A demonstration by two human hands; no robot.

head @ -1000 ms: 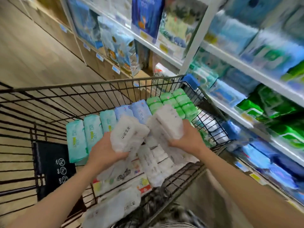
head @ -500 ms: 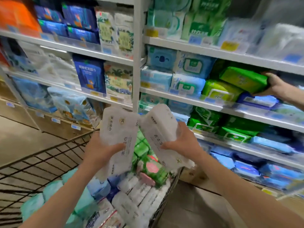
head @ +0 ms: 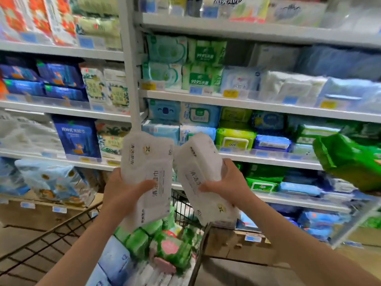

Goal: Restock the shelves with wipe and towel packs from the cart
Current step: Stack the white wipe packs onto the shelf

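Note:
My left hand grips a white wipe pack with black lettering, held upright above the cart. A second white wipe pack, tilted to the left, is gripped by my right hand. The two packs almost touch at their tops, in front of the white shelf upright. Below them the black wire cart holds several green, blue and white packs. The shelves behind are stocked with wipe and towel packs.
At the right edge another person's hand holds a green pack out from the shelf. Wooden base drawers run under the lowest shelf. Large tissue bundles fill the lower left bay.
Both hands have lifted the white packs out of the cart and up to shelf height. My view has swung from the cart to the shelves. The other person's green pack has come away from the shelf.

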